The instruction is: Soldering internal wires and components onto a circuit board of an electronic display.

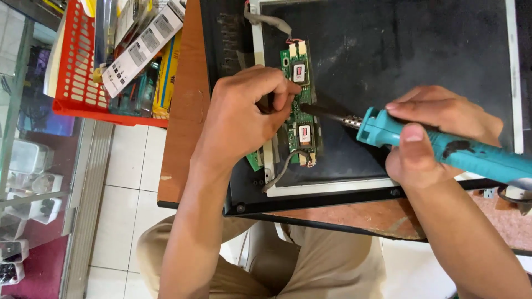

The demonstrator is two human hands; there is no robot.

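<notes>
Circuit board (300,105) sits on the opened monitor back (388,55) — your right hand (438,133) grips the teal soldering iron (443,147), tip at the board, left hand (244,119) pinching something there — soldering looks mid-way, nothing reassembled.

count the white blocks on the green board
2. One white block sits near the board's top end, just above the left hand; the other is near the bottom end. The hand covers part of the board, so more may be hidden.
</notes>
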